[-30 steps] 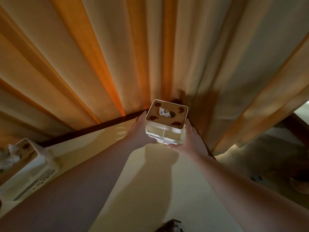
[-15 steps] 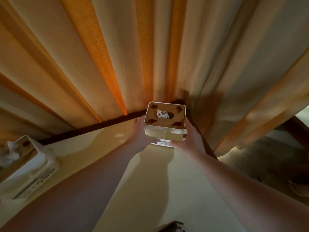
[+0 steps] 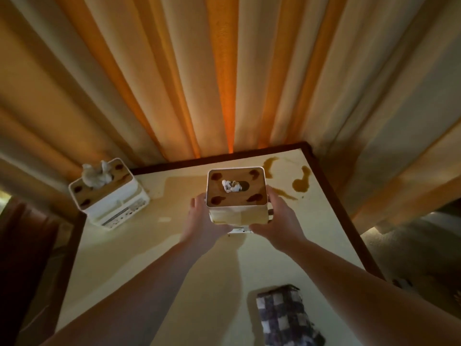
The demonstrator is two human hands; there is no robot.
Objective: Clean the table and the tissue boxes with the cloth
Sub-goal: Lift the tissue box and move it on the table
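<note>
Head view: tissue box [image 3: 236,196] held between both hands [image 3: 239,222].

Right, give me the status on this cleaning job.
Nothing looks cleaned yet. Both hands, left and right, hold one tissue box up; its top shows brown stains. The cloth lies unused near the table edge. Left: brown spills at the far corner, and the second box, also stained.
</note>
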